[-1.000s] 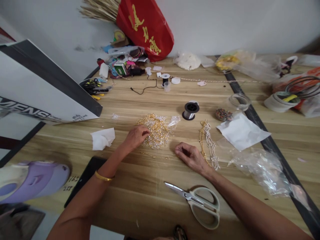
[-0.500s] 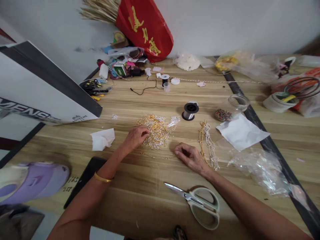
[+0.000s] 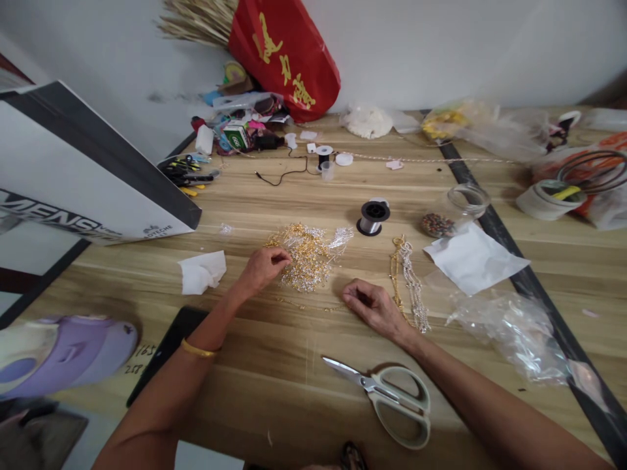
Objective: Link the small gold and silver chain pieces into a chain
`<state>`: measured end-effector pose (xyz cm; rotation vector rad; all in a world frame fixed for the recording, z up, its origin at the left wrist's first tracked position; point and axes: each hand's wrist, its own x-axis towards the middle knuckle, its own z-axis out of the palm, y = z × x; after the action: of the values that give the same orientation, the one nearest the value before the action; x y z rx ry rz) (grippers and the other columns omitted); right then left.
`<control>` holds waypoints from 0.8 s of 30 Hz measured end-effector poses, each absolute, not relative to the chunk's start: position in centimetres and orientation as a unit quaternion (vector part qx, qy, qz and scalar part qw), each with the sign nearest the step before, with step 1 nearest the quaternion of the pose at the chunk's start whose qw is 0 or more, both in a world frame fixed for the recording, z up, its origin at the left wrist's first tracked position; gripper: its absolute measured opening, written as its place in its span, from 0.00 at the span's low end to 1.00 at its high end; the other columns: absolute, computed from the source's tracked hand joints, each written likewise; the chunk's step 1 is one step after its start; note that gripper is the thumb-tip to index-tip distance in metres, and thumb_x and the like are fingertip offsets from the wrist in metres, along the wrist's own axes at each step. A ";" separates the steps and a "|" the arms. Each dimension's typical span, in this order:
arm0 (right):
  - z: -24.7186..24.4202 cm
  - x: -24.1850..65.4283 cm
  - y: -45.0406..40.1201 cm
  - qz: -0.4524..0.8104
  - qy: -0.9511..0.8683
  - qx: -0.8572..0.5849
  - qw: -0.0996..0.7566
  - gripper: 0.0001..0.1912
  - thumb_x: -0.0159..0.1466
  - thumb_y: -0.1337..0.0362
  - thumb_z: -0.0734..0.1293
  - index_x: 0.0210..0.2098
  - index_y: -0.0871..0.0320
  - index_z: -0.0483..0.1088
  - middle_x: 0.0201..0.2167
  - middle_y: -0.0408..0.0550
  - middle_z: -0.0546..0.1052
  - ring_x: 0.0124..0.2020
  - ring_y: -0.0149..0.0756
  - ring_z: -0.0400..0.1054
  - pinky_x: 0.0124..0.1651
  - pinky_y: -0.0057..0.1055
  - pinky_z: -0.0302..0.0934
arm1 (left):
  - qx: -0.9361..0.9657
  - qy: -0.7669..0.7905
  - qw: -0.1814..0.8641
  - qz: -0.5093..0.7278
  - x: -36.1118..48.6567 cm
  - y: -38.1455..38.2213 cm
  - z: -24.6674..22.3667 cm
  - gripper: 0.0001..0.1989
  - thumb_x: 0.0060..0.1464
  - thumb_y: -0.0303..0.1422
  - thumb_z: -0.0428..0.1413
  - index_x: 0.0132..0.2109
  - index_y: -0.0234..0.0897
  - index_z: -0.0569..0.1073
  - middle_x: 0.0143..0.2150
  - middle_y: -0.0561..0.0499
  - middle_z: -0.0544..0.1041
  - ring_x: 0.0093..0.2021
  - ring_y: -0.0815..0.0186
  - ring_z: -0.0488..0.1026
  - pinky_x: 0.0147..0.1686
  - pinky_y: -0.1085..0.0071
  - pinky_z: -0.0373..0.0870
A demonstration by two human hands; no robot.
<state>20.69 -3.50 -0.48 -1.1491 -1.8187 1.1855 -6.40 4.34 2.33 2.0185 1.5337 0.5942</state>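
Gold and silver chains point(image 3: 414, 287) lie laid out at three o'clock from the glittering pile point(image 3: 308, 261), itself still tangled, left hand point(image 3: 264, 267) at its nine, right hand point(image 3: 371, 305) at four, either grip's hold too small to tell.

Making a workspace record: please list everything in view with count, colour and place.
chain pile: 1, gold-silver, centre
thin chain: 1, gold, front of pile
chain bundles: 2, gold and silver, right
scissors: 1, pale-handled, front
wire spool: 1, black, behind pile
jar: 1, clear, right
beads: many, multicoloured, in jar
papers: 2, white, left and right
plastic bags: several, clear, right
round container: 1, white, far right
box: 1, white-grey, left
tools: several, black-yellow, beside box
purple object: 1, purple-white, lower left
flat object: 1, black, front left
red bag: 1, red, back
other clutter: uncounted, mixed, along back
bracelet: 1, gold, left forearm
left hand: 1, bare, at pile
right hand: 1, bare, near thin chain
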 end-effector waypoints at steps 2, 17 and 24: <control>-0.4 20.7 -3.5 0.455 -0.696 -0.440 0.338 0.10 0.64 0.59 0.61 0.31 0.59 0.66 0.23 0.42 0.65 0.25 0.29 0.57 0.27 0.26 0.50 | 0.739 0.567 0.281 0.229 -6.4 4.2 2.3 0.05 0.49 0.31 0.56 0.31 0.34 0.76 0.30 0.51 0.80 0.31 0.67 0.75 0.32 0.74 0.70; -0.6 20.7 -3.5 0.456 -0.699 -0.437 0.335 0.10 0.65 0.60 0.61 0.31 0.59 0.65 0.23 0.41 0.64 0.24 0.28 0.56 0.28 0.26 0.51 | 0.786 0.522 0.211 0.255 -6.7 4.4 2.2 0.06 0.52 0.29 0.55 0.36 0.35 0.77 0.36 0.49 0.80 0.37 0.65 0.76 0.42 0.69 0.70; -0.7 20.6 -3.5 0.456 -0.698 -0.435 0.340 0.10 0.65 0.60 0.61 0.31 0.60 0.66 0.22 0.41 0.63 0.24 0.28 0.56 0.27 0.26 0.51 | 0.822 0.522 0.143 0.176 -7.7 4.3 1.8 0.05 0.52 0.26 0.56 0.35 0.35 0.77 0.36 0.48 0.77 0.39 0.63 0.73 0.43 0.67 0.68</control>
<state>20.65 -3.50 -0.67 -1.1325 -1.8161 1.1870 -7.69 4.34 1.78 2.3701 1.5064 0.5086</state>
